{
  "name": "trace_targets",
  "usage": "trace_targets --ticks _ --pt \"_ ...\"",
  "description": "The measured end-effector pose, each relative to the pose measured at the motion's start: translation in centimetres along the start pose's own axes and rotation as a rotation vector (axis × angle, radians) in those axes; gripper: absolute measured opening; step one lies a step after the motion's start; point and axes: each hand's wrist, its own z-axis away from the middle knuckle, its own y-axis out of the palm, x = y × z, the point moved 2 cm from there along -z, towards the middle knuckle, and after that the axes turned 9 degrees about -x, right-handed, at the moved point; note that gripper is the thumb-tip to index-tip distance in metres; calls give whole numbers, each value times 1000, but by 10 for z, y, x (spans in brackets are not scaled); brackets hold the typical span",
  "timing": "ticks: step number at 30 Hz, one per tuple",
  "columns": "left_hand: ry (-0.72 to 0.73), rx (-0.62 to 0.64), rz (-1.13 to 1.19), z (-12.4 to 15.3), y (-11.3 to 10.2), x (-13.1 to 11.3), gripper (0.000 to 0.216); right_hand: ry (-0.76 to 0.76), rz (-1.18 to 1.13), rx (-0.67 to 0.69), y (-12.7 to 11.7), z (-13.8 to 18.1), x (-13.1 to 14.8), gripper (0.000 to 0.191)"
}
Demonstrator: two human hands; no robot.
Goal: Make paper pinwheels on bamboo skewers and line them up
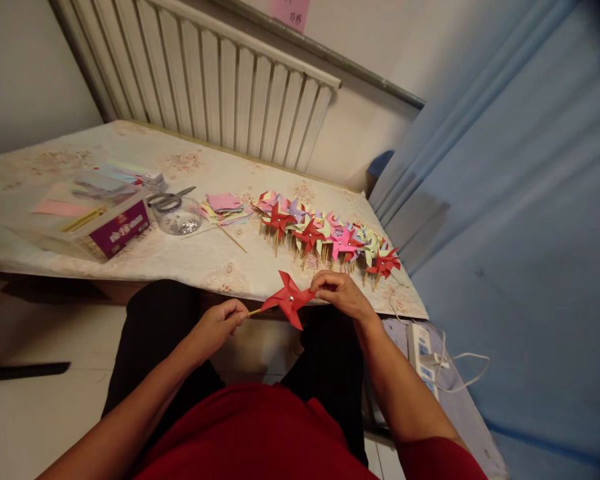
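Observation:
I hold a red paper pinwheel (288, 300) over my lap, just in front of the table edge. My left hand (219, 325) is closed in a pinch on its thin wooden stick, which points left. My right hand (339, 291) is closed with its fingertips on the right-hand blade of the pinwheel. A silver pin head shows at the pinwheel's centre. Behind my hands, a row of several finished pinwheels (330, 235) in red, pink, yellow and green lies along the table.
The table (215, 260) has a floral cloth. On it lie a purple box (115, 230), scissors (169, 199), a clear dish of pins (179, 219), cut paper squares (225, 205) and a loose stick (233, 239). A radiator stands behind; a power strip (423, 353) lies lower right.

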Motion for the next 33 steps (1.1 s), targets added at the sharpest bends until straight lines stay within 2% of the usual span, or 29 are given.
trace_targets --ticks 8,24,33 --pt "12 -3 4 0 0 4 27 59 -11 -8 0 2 -1 12" --pt "13 -1 1 -1 1 4 25 102 -4 -10 0 2 4 10" --pt "5 -5 -2 -1 1 6 26 106 10 -18 0 -1 8 15"
